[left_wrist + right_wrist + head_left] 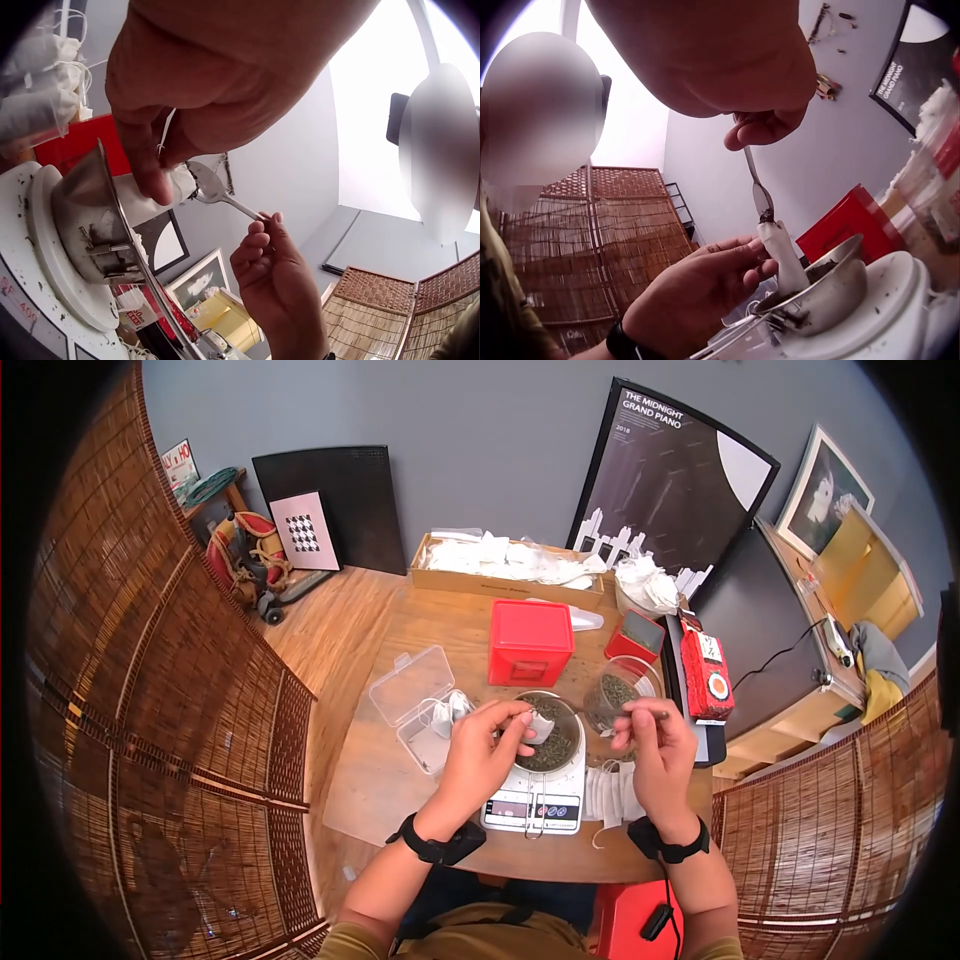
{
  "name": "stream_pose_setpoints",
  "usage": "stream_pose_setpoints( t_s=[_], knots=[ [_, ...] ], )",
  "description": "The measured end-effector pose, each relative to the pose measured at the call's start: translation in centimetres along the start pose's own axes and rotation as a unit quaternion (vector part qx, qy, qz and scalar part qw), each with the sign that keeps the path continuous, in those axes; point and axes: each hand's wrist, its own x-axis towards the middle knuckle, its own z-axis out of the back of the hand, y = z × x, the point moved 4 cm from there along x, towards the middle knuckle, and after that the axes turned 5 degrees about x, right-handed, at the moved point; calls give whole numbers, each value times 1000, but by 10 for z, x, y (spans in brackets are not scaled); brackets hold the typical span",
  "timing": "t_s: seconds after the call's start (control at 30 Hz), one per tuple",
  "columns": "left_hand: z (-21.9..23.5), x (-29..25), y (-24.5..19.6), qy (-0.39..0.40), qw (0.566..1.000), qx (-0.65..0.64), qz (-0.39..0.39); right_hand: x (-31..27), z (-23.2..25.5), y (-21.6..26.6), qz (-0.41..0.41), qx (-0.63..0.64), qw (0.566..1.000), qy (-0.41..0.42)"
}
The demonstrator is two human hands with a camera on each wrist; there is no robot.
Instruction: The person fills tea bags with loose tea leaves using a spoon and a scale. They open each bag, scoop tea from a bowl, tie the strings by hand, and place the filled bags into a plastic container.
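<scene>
My left hand [485,752] pinches a small white bag [540,728] upright over a metal bowl [557,757] of dried leaves, which stands on a white scale [532,812]. My right hand [660,760] grips the handle of a metal spoon [208,180]. In the right wrist view the spoon's tip [763,204], with dark leaves on it, is at the mouth of the bag [781,255]. The left wrist view also shows leaves at the bag's mouth.
A clear open box [412,690] with filled bags lies left of the scale. Behind stand a red tin [531,643] and a carton [450,580] of white bags. At right are a clear tub [610,690], a red packet [706,672] and flat bags [606,794].
</scene>
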Motion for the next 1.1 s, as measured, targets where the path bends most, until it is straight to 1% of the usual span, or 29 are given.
stream_pose_setpoints(
  t_s=[0.07, 0.1, 0.17, 0.27, 0.3, 0.37, 0.4, 0.43, 0.47, 0.5, 0.53, 0.57, 0.6, 0.67, 0.73, 0.77, 0.8, 0.83, 0.87, 0.9, 1.03, 1.1],
  knots=[
    [0, 0, 0, 0, 1000, -1, -1, -5, -4, 8, 67, -83, 994, 39],
    [0, -1, 1, -3, 1000, -5, 5, -7, -4, 9, 67, -83, 994, 39],
    [0, -1, 1, -5, 1000, -9, 11, -11, -8, 15, 121, -127, 983, 60],
    [0, -1, 1, -6, 1000, -7, 13, -13, -8, 15, 136, -132, 980, 56],
    [0, -2, 1, -12, 1000, -11, 9, -15, -9, 14, 136, -132, 980, 54],
    [1, -3, -3, -17, 1000, -16, 6, -18, -4, 9, 108, -71, 991, -15],
    [4, -4, -10, -27, 998, 49, -9, -18, -2, 6, 107, -71, 992, -17],
    [5, -4, -15, -36, 993, 114, -24, -17, 2, 1, 79, -80, 993, -40],
    [5, -4, -16, -34, 993, 114, -24, -16, 5, -4, 51, -88, 993, -62],
    [6, -4, -23, -69, 979, 168, -95, -17, 6, -7, 51, -88, 993, -64],
    [7, -6, -30, -104, 956, 220, -165, -17, 3, -11, 42, -138, 989, -38],
    [6, -6, -31, -102, 956, 220, -165, -19, 1, -15, 33, -187, 982, -13],
    [6, -6, -31, -101, 958, 214, -162, -20, 2, -19, 32, -187, 982, -15],
    [6, -7, -30, -99, 960, 209, -159, -23, -6, -22, 112, -274, 955, 30],
    [6, -8, -24, -88, 973, 178, -115, -24, -9, -24, 102, -270, 957, 30],
    [6, -8, -25, -88, 973, 178, -116, -24, -6, -32, 36, -209, 977, 2],
    [6, -9, -25, -92, 977, 161, -105, -25, -3, -41, -31, -145, 989, -26],
    [6, -9, -25, -96, 980, 143, -95, -24, -2, -47, -30, -143, 989, -26],
    [7, -9, -25, -97, 980, 144, -96, -22, 3, -60, -75, -54, 994, -64],
    [7, -10, -24, -96, 982, 133, -93, -22, 8, -72, -120, 36, 987, -102],
    [8, -11, -21, -94, 986, 109, -79, -23, 15, -92, -139, 88, 979, -121],
    [9, -12, -21, -95, 987, 102, -76, -25, 16, -100, -168, 119, 968, -144]
  ],
)
